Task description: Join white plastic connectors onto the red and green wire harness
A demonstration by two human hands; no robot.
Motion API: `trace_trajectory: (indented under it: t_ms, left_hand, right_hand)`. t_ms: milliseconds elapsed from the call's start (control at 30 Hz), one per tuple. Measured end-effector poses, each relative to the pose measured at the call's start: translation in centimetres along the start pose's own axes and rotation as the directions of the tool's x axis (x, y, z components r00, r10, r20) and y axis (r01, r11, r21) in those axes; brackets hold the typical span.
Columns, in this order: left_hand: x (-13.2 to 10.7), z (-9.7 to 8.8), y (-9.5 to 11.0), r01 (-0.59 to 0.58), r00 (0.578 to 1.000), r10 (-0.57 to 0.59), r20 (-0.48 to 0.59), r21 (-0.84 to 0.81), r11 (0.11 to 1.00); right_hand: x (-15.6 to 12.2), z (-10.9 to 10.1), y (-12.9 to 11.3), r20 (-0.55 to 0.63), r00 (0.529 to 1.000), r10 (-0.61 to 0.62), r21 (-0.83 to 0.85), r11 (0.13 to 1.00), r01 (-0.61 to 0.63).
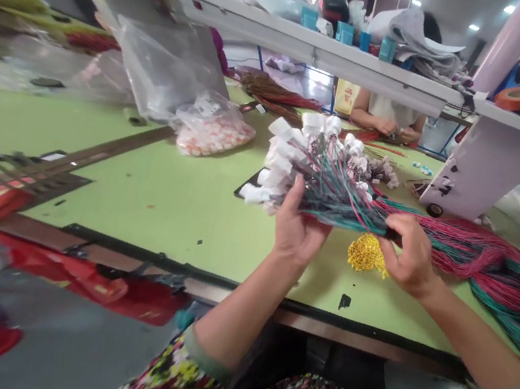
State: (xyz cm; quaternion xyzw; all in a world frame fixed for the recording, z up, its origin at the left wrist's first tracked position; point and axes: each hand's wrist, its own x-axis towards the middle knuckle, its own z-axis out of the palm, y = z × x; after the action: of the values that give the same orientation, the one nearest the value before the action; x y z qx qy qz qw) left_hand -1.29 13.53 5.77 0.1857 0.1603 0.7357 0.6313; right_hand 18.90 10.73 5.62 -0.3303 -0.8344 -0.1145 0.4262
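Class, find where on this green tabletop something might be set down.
Mostly bare: between the metal strip, bagged pieces and left hand, save small scraps. Narrower room, with a black scrap, lies between the yellow pile and front edge. Crowded: the right side, under wires.

Wires [476,249] on table [177,207] (right), bag [209,114] left

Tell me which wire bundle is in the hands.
The pink-and-green bundle with white connectors at its end; the brownish bundle lies farther back, unheld.
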Motion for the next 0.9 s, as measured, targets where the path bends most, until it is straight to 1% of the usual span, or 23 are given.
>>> trace_trajectory:
  t_ms: [67, 133, 167, 200, 267, 333, 433, 500, 567, 633, 733, 800, 900]
  left_hand:
    - [-2.9, -1.2, 0.8, -0.047, 0.998, 0.049, -0.043, 0.059, 0.997]
    - [-5.2, -3.1, 1.2, -0.076, 0.993, 0.086, -0.085, 0.119, 0.990]
    - [-6.0, -4.2, 1.2, -0.059, 0.992, 0.074, -0.104, 0.137, 0.989]
    - [-6.5, -5.3, 1.2, 0.000, 0.993, 0.018, -0.120, 0.148, 0.989]
    - [-6.7, -7.1, 0.9, 0.078, 0.976, -0.046, -0.211, 0.143, 0.987]
    - [-6.3, -8.2, 0.5, 0.138, 0.954, -0.106, -0.281, 0.099, 0.985]
    - [-5.5, -9.0, 0.0, 0.274, 0.901, -0.249, -0.354, 0.021, 0.962]
    - [-5.4, -9.5, -0.2, 0.325, 0.879, -0.284, -0.383, 0.047, 0.944]
    - [-5.7, -9.9, -0.4, 0.368, 0.865, -0.307, -0.397, 0.086, 0.926]
    - [-6.1, -10.2, -0.7, 0.403, 0.856, -0.335, -0.395, 0.102, 0.910]
    - [-6.5, -10.2, -1.4, 0.425, 0.854, -0.357, -0.380, 0.113, 0.898]
    - [-6.4, -9.9, -1.6, 0.431, 0.855, -0.362, -0.370, 0.120, 0.894]
    - [-6.2, -9.7, -1.5, 0.438, 0.856, -0.369, -0.362, 0.127, 0.890]
  right_hand:
    - [-1.7, -0.9, -1.2, 0.065, 0.997, -0.050, 0.060, 0.997, 0.047]
    - [-3.1, -1.3, -2.1, 0.159, 0.986, -0.047, 0.116, 0.993, 0.029]
    - [-3.6, -1.3, -2.4, 0.221, 0.974, -0.042, 0.136, 0.991, 0.012]
    - [-4.1, -1.1, -2.7, 0.288, 0.957, -0.039, 0.148, 0.989, -0.005]
    - [-4.7, -0.5, -3.0, 0.433, 0.901, -0.027, 0.144, 0.989, -0.040]
    - [-5.0, 0.1, -3.1, 0.551, 0.835, 0.009, 0.106, 0.991, -0.080]
    - [-5.6, 0.5, -2.8, 0.643, 0.762, 0.076, 0.016, 0.994, -0.112]
    - [-6.2, 0.2, -2.5, 0.680, 0.725, 0.108, -0.035, 0.993, -0.115]
    - [-7.1, -0.7, -2.4, 0.703, 0.696, 0.145, -0.065, 0.988, -0.139]
    - [-8.2, -1.6, -2.5, 0.712, 0.673, 0.200, -0.084, 0.976, -0.201]
    - [-9.9, -2.6, -2.6, 0.722, 0.633, 0.281, -0.080, 0.941, -0.328]
    - [-10.8, -2.7, -2.4, 0.703, 0.636, 0.318, -0.046, 0.913, -0.406]
    - [-11.1, -2.4, -2.1, 0.633, 0.694, 0.343, 0.017, 0.890, -0.456]
